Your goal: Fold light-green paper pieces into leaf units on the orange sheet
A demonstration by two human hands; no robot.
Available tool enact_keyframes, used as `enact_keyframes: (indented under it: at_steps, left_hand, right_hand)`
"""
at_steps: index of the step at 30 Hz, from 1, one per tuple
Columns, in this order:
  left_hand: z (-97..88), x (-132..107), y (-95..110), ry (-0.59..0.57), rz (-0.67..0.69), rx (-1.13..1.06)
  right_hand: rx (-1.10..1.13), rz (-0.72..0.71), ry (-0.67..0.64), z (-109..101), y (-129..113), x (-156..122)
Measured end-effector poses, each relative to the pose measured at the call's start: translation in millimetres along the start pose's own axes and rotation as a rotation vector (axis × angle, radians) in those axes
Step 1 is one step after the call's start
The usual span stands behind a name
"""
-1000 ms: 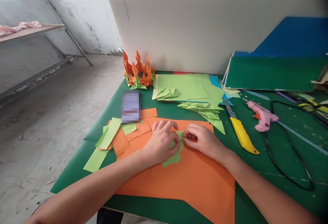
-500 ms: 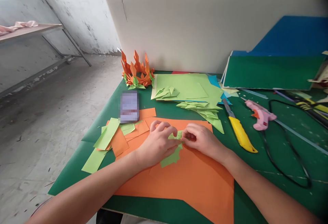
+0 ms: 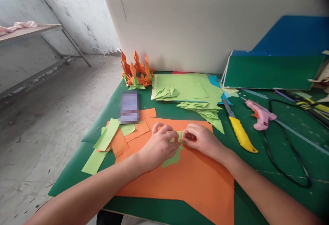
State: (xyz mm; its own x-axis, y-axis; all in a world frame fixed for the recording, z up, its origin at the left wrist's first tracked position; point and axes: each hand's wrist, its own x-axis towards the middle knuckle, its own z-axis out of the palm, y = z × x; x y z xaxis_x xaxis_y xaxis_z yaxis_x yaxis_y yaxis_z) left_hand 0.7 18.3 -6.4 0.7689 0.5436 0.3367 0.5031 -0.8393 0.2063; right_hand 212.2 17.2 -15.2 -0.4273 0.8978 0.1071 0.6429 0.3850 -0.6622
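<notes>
Both of my hands meet over a large orange paper sheet (image 3: 190, 180) on the green table. My left hand (image 3: 158, 146) is curled, its fingertips pinching a small folded light-green paper piece (image 3: 173, 156). My right hand (image 3: 203, 141) pinches the same piece at its upper end from the right. The green piece's jagged lower edge shows below my left hand; its upper part is hidden by my fingers.
Orange and green paper scraps (image 3: 111, 139) lie left. An orange origami crown (image 3: 136, 72) stands at the back, beside a green paper stack (image 3: 190, 87) and folded green pieces (image 3: 205, 111). A yellow utility knife (image 3: 240, 132), pink glue gun (image 3: 260, 115) and black cord (image 3: 288, 163) lie right.
My left fingers have curled in tighter on the green piece. Both hands stay in nearly the same place; the view has shifted slightly.
</notes>
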Motion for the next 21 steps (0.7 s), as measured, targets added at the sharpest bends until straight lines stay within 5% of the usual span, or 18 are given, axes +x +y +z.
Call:
enact_keyframes:
  at_steps: [21]
  left_hand:
    - [-5.7, -2.1, 2.9, -0.037, -0.006, 0.083]
  right_hand:
    - [0.006, 0.009, -0.002, 0.0, -1.6, -0.1]
